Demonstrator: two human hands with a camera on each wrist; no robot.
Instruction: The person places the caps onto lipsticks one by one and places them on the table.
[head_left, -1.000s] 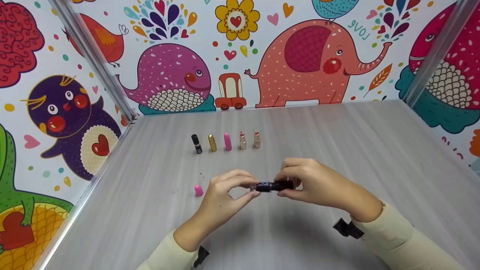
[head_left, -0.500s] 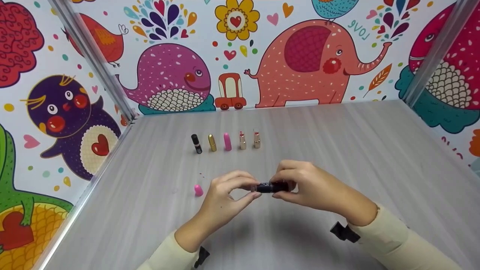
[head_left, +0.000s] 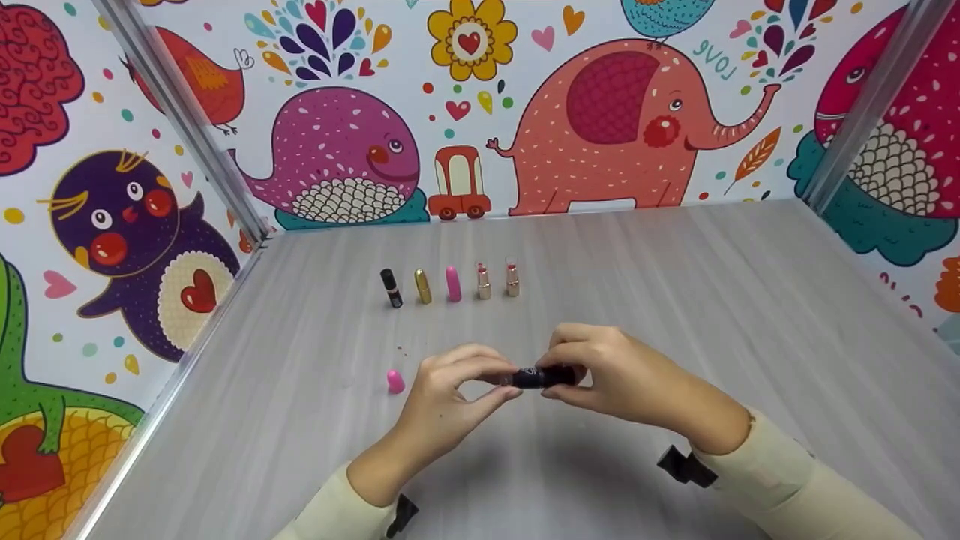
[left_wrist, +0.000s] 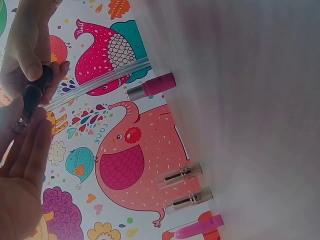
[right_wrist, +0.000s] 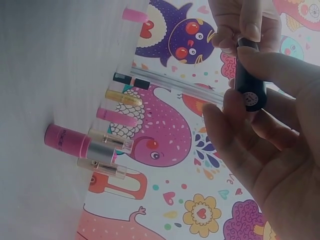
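Between my two hands a black lipstick tube (head_left: 531, 377) is held level above the table. My left hand (head_left: 439, 409) pinches its clear end between thumb and fingers. My right hand (head_left: 626, 379) grips the other end; the right wrist view shows a round pale sticker on the base of the black tube (right_wrist: 248, 92). Left of my left hand a small pink cap (head_left: 395, 382) rests on the table. An uncapped pink lipstick (right_wrist: 67, 141) with a silver collar stands upright in both wrist views, hidden behind the hands in the head view.
Farther back stands a row: a black lipstick (head_left: 391, 288), a gold one (head_left: 423, 286), a pink one (head_left: 453, 284), and two clear-capped lipsticks, one (head_left: 484, 282) beside the other (head_left: 512, 279). Printed panels (head_left: 600, 172) with metal corner posts enclose the grey table (head_left: 675, 277).
My right hand has shifted slightly left, towards my left hand, and the visible tube looks a little shorter. My left hand and the standing lipsticks have stayed about where they were.
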